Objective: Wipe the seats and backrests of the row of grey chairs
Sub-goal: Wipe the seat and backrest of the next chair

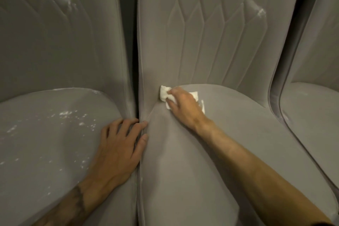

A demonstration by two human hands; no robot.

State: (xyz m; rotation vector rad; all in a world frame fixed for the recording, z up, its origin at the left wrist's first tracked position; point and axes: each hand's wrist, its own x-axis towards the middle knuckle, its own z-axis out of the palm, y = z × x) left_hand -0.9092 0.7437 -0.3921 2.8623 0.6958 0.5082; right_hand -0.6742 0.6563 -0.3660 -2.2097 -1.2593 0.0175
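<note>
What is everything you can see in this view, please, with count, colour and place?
grey chairs: three, grey, side by side; the right one only partly in view.
white cloth: one, white, rear left of the middle seat.
white specks: many, white, scattered on the left seat.
white smears: two, white, high on the left and middle backrests.
left hand: one, resting on the left seat's edge by the gap.
right hand: one, holding the white cloth against the middle seat.
</note>
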